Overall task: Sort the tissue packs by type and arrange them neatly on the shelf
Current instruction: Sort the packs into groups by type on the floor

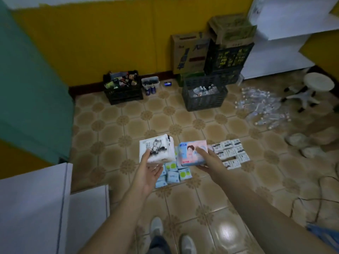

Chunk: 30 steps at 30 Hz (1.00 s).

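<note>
1. Nearest are the person's two pale shoes [170,235] on the tiled floor [211,208], with both bare forearms reaching out above them.
2. At near left stands a white shelf unit [33,208]; beyond it, at left, a teal panel [27,88].
3. On the floor under the hands lie small blue and green tissue packs [174,173] in a loose cluster; just right of them are white packs with dark print [230,153] in rows.
4. Farther off, against the yellow wall [100,43]: a black crate of mixed goods [122,88] at left, a small white tub [150,82] beside it, a dark crate holding bottles [205,92], then stacked crates and cardboard boxes [220,46] behind.
5. At far right a heap of clear plastic bottles [264,107] lies on the floor near a white stool [315,87]; a cable [311,195] trails at near right.
6. The room is dim, with a light glaring off the tiles near the shoes.
7. Left hand [148,173] — palm up, fingers loosely spread under a white pack with a bear drawing [157,149], thumb on its near edge.
8. Right hand [207,158] — thumb on top and fingers beneath a pink and blue pack with a face printed on it [192,152].
9. Both packs are held side by side above the floor piles, close but not touching.
</note>
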{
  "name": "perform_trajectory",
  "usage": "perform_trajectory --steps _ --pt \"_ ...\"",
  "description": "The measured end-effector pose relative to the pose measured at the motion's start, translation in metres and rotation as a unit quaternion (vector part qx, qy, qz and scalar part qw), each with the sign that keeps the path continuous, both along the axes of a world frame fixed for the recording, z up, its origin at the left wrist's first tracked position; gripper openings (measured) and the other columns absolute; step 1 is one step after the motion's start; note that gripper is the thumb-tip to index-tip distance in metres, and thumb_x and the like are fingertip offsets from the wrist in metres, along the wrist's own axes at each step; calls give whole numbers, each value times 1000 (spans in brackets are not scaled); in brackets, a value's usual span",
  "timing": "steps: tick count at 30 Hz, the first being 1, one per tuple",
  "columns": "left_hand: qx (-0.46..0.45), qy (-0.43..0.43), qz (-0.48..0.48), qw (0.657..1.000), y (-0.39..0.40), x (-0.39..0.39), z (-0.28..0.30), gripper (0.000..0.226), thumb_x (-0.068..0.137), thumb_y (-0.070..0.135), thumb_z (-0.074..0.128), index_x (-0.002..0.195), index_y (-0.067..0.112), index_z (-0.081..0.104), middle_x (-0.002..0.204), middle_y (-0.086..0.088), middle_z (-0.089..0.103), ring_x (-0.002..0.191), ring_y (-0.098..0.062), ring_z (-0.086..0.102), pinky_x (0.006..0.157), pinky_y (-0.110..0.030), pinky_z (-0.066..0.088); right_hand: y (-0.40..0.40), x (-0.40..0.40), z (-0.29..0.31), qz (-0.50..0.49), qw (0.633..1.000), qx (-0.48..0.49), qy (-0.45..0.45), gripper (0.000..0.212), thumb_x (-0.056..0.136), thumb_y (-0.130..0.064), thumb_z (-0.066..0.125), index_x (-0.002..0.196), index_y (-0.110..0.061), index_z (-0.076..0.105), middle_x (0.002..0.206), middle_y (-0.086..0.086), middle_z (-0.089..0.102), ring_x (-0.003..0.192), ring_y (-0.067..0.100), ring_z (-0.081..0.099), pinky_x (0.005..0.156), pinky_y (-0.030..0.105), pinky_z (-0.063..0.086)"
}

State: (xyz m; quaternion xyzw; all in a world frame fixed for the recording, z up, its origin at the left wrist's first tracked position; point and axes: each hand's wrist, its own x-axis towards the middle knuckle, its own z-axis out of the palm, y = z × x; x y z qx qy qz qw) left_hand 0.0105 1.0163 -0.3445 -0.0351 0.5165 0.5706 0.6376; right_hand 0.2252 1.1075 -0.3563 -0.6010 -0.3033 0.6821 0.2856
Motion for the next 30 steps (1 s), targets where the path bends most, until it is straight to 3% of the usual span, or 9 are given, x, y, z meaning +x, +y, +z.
perform_trajectory --steps 5,7,9,11,16,19,21,27,30 --pt "-28 -67 -96 993 50 14 -35 72 83 61 60 139 16 55 136 -14 59 126 -32 53 102 -39 41 16 -3 -28 -19 998 -61 -2 55 81 -40 76 124 -14 56 118 10 66 104 28 67 81 42 59" --pt "-33 -81 -110 990 72 26 -46 68 85 62 58 134 14 61 124 -14 67 112 -31 59 89 -39 44 28 2 -36 -22 997 -61 -34 34 86 -32 73 110 -15 55 110 8 62 104 30 64 84 44 58" --pt "-55 -78 -124 988 94 39 -59 70 80 65 60 129 15 64 115 -12 70 103 -29 61 78 -37 45 42 12 -50 -41 995 -67 -57 26 89 -29 70 102 -17 51 104 5 58 102 28 63 78 42 57" --pt "-81 -80 -126 986 117 56 -73 72 79 65 61 130 14 63 119 -12 69 104 -29 62 74 -36 48 59 28 -65 -32 994 -74 -74 40 88 -33 72 114 -14 48 111 8 58 100 25 64 70 36 58" --pt "-136 -79 -97 983 180 102 -123 68 82 63 61 133 18 61 131 -11 65 122 -32 59 94 -44 49 117 81 -118 65 985 -46 -151 32 94 -29 64 123 -17 56 117 4 65 96 17 63 76 28 53" --pt "-161 -86 -76 980 224 137 -155 60 89 58 55 133 18 61 131 -11 64 104 -28 64 79 -37 52 160 111 -162 151 968 -39 -198 33 97 -34 58 122 -13 63 118 2 67 100 16 63 88 30 50" --pt "-178 -89 -51 979 252 156 -188 55 91 56 54 129 17 63 126 -11 65 96 -27 64 74 -35 51 192 127 -199 187 956 -35 -224 35 97 -34 58 123 -11 61 112 -2 64 98 14 60 83 25 44" --pt "-220 -87 -19 971 312 192 -336 54 87 54 60 124 14 64 131 -18 61 105 -34 61 84 -43 51 267 157 -338 229 925 -34 -302 38 93 -30 63 121 -6 52 103 4 59 91 17 54 74 25 37" --pt "-225 -79 -2 971 334 199 -437 52 87 54 60 123 16 64 128 -17 60 104 -34 60 82 -45 50 289 159 -435 260 904 -18 -339 41 92 -34 63 122 -6 56 107 9 61 98 25 57 81 30 42"
